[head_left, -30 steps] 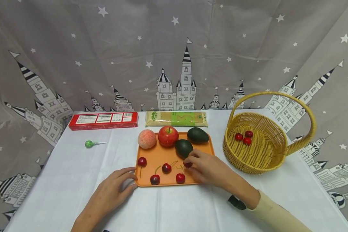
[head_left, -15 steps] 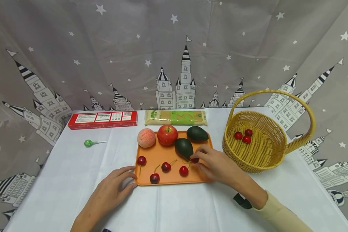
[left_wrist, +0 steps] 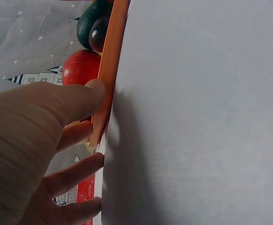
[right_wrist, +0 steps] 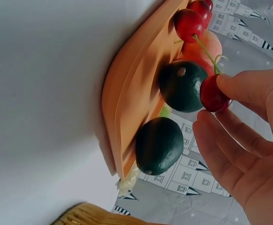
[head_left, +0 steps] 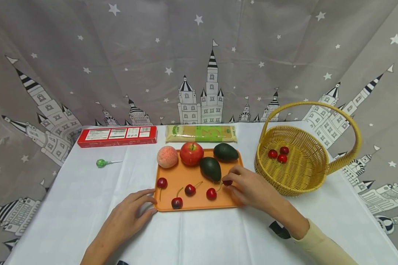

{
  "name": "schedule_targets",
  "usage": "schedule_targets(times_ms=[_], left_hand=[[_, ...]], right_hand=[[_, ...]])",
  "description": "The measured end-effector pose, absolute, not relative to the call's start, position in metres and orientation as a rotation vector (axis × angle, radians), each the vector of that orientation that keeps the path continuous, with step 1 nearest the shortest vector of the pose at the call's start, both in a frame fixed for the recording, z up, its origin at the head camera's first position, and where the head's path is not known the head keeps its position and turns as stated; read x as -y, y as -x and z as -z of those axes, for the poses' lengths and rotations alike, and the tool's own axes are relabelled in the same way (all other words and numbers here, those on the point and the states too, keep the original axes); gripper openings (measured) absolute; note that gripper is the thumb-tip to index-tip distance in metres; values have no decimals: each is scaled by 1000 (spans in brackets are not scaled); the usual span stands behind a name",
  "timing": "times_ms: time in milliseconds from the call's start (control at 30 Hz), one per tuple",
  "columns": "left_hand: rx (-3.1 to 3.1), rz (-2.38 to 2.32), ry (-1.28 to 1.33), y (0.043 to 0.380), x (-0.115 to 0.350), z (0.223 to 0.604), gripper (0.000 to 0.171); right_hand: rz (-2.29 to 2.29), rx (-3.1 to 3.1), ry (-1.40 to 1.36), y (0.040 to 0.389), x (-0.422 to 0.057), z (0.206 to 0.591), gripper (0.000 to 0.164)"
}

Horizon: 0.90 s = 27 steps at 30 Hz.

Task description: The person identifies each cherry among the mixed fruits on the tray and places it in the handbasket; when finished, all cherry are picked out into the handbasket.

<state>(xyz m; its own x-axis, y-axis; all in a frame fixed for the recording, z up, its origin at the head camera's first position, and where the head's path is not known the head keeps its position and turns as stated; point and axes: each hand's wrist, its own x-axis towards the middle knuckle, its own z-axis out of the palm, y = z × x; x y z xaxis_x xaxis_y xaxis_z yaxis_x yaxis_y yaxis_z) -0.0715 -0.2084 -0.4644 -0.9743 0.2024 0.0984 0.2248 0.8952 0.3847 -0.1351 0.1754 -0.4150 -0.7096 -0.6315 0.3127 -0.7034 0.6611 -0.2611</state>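
My right hand (head_left: 250, 187) pinches a dark red cherry (right_wrist: 214, 93) between thumb and fingers, over the right part of the orange tray (head_left: 185, 178). In the right wrist view its stem meets the stem of another cherry (head_left: 211, 194). On the tray's left side lie a cherry (head_left: 161, 183), a second cherry (head_left: 177, 203) and a third cherry (head_left: 190, 190). My left hand (head_left: 129, 217) rests at the tray's near left corner, the thumb (left_wrist: 96, 89) touching the rim and its fingers loosely bent. An avocado (head_left: 210, 169) lies just left of the held cherry.
Along the tray's back are a peach (head_left: 167, 157), an apple (head_left: 191, 154) and another avocado (head_left: 225, 152). A wicker basket (head_left: 308, 187) with three cherries (head_left: 282, 158) stands right. Behind lie a red box (head_left: 117, 136) and a noodle packet (head_left: 200, 134); a green lollipop (head_left: 101, 163) is left.
My right hand has moved right with the pinched cherry. The cherry with the touching stem shifted slightly right and back, and the near avocado turned a little. The left hand stays put.
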Motion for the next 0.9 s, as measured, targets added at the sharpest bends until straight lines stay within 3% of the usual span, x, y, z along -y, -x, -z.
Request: schedule_targets(times_ms=[900], left_hand=[[3015, 606, 338, 72, 207, 464, 25]], right_hand=[[-455, 2742, -842, 129, -206, 423, 30]])
